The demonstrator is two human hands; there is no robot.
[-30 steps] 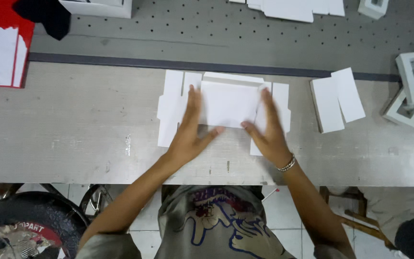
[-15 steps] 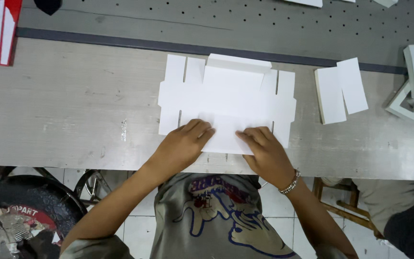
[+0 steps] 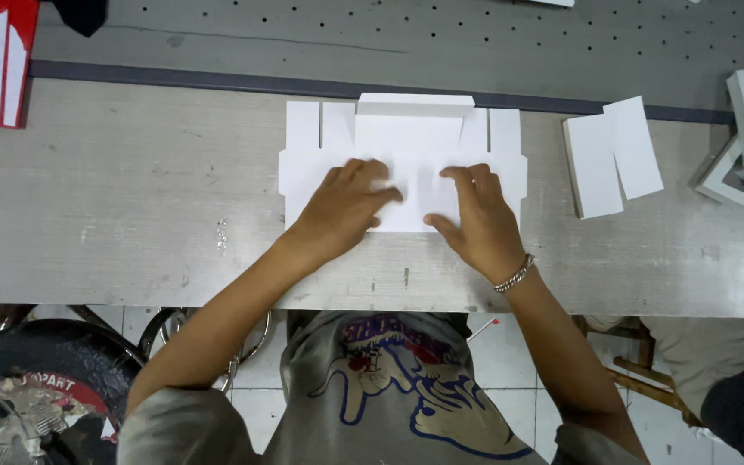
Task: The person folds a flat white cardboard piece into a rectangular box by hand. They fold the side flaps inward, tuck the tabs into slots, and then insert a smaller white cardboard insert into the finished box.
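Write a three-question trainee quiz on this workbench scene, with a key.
1. True or false: both hands rest flat on the white die-cut cardboard sheet.
2. Which hand wears the metal bracelet? A) left hand B) right hand
3. Fill in: the stack of white cards lies on the table to the person's ____ of the sheet.

Key: 1 true; 2 B; 3 right.
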